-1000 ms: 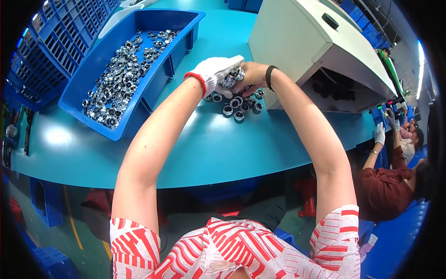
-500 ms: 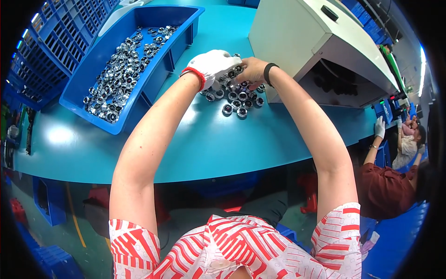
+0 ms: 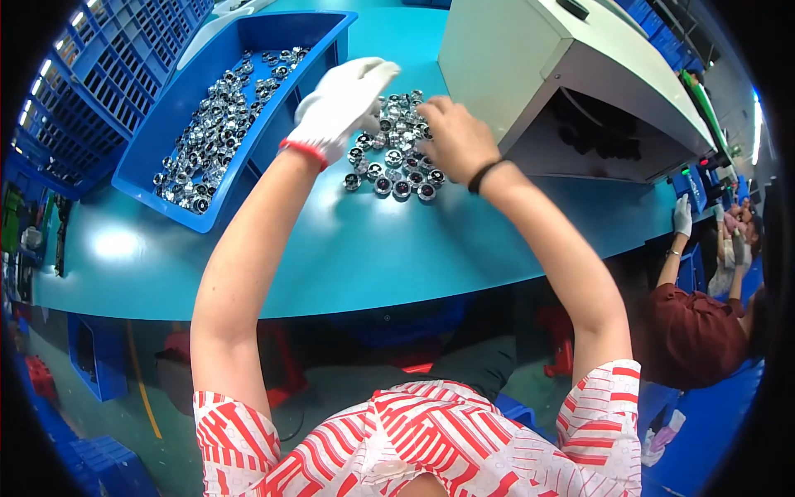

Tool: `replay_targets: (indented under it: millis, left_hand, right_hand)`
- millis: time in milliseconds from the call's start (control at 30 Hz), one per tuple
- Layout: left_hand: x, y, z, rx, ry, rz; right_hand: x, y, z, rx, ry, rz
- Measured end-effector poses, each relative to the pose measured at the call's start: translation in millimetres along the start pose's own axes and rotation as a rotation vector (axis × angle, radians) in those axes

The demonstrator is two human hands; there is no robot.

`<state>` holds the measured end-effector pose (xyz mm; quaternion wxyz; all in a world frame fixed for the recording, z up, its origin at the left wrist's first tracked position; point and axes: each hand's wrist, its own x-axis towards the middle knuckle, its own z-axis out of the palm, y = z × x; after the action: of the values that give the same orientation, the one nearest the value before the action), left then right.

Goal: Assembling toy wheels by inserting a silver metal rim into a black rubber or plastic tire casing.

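A pile of small round chrome-coloured parts with dark centres lies on the teal table, to the left of a cream metal box. My left hand, in a white glove with a red cuff, hovers at the pile's left edge with its fingers stretched out and thumb apart. My right hand, bare with a black band at the wrist, is at the pile's right side. Its fingers are apart, their tips over or against the outer parts; contact is hard to make out. Neither hand visibly holds a part.
A blue bin with many more such parts stands at the left, beside blue slatted crates. The cream metal box with a dark front opening stands at the right. The teal table's curved edge is before me. Co-workers sit farther right.
My hands have moved apart: the left went left and up off the pile, the right slid slightly right. The pile is more spread out and uncovered, lying slightly farther left in view.
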<state>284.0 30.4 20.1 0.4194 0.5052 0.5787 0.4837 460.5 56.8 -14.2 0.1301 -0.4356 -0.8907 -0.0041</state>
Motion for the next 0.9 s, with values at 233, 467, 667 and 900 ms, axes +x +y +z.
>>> replay_targets:
  millis: [233, 467, 667, 900]
  left_hand:
    - [-29, -90, -17, 0.141, 0.396, 0.272]
    - [-55, -106, 21, 0.009, 0.258, 0.084]
    - [-59, -102, 34, 0.028, 0.209, 0.220]
    - [-57, -104, 41, 0.114, 0.182, 0.228]
  right_hand:
    - [-75, -54, 60, 0.369, 0.086, -0.688]
    - [-83, -25, 69, 0.460, 0.215, -0.628]
    - [-108, 85, 37, 0.467, 0.589, -0.227]
    - [-19, 232, 43, -0.076, 0.564, 0.260]
